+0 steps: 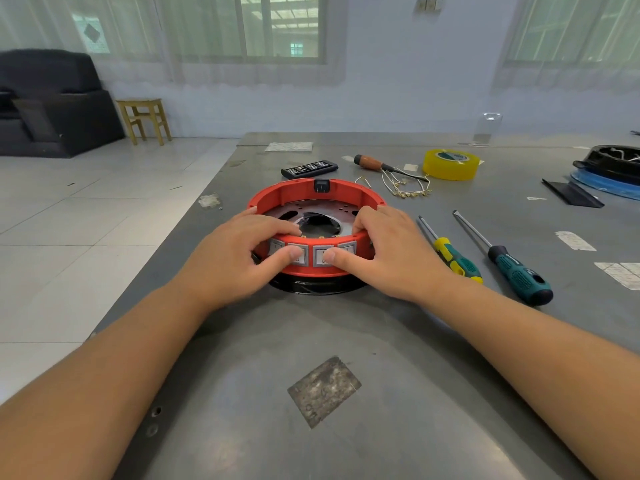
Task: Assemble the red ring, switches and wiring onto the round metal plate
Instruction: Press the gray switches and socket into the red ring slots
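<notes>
The red ring point(346, 188) sits on the round metal plate point(304, 211), over a black base point(318, 287), in the middle of the table. Several grey switches point(320, 256) line the ring's near wall, and a black socket point(321, 186) sits in its far wall. My left hand point(239, 258) grips the near left rim, thumb pressed on a switch and fingers hooked inside. My right hand point(388, 251) grips the near right rim the same way. A bundle of white wiring point(405, 187) with metal terminals lies loose behind the ring to the right.
Two green-handled screwdrivers point(457, 261) point(516, 275) lie right of the ring. A brown-handled screwdriver point(372, 162), yellow tape roll point(450, 164) and black bit case point(309, 169) lie at the back. A black part on a blue ring point(609, 174) sits far right. The table's edge point(194, 209) runs along the left.
</notes>
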Demonstrator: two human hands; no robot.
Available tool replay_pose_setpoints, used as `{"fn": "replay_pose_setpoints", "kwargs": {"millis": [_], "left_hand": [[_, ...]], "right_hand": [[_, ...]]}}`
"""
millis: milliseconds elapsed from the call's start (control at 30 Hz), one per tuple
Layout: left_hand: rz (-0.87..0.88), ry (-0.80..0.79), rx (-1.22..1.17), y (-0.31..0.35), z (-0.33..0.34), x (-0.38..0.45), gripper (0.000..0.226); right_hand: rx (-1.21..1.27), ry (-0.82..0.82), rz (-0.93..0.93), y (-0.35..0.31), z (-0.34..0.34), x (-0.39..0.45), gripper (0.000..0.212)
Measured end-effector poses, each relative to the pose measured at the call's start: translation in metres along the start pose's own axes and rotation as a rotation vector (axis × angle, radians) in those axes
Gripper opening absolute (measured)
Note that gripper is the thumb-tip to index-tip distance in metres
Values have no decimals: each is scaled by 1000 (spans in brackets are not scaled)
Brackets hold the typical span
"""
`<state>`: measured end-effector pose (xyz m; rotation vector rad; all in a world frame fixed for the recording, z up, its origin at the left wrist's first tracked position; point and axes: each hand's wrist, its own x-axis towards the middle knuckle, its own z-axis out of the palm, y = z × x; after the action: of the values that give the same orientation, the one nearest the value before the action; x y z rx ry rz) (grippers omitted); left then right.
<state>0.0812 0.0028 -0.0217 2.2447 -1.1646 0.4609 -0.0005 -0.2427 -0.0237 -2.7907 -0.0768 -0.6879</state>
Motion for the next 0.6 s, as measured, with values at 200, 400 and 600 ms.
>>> {"fn": "replay_pose_setpoints", "kwargs": {"millis": [200, 400, 600], "left_hand": [[-58, 37, 16, 2, 6, 4, 43], [-51, 23, -117, -9, 1, 1, 41], [-47, -16, -111, -29, -6, -4, 33]], "right_hand": [[-46, 36, -1, -2, 1, 0, 61], [61, -101, -28, 11, -7, -1, 52], [169, -166, -75, 23, -12, -3, 24]]}}
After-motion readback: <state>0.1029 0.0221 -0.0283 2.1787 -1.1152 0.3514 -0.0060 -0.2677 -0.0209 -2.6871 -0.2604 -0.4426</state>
